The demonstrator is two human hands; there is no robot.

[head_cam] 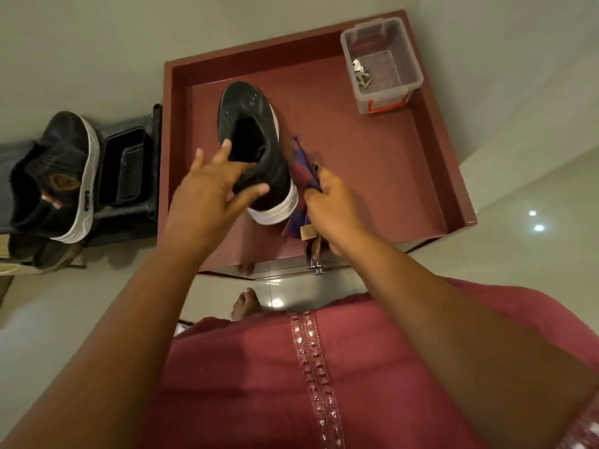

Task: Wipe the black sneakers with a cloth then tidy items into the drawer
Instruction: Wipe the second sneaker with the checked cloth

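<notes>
A black sneaker (251, 134) with a white sole lies in the open dark-red drawer (372, 176), toe pointing away from me. My left hand (210, 196) hovers over its heel and opening with fingers spread, holding nothing. Just right of the heel, my right hand (334, 209) grips a purple and maroon checked cloth (303, 170). The second black sneaker (55, 179) rests outside the drawer on a dark stand at the left.
A clear plastic box (398, 40) with red clips and small metal pieces stands in the drawer's far right corner. A black tray (123, 166) sits beside the left sneaker. The drawer's metal handle (316, 267) faces me above the glossy tiled floor, near my bare foot (244, 306).
</notes>
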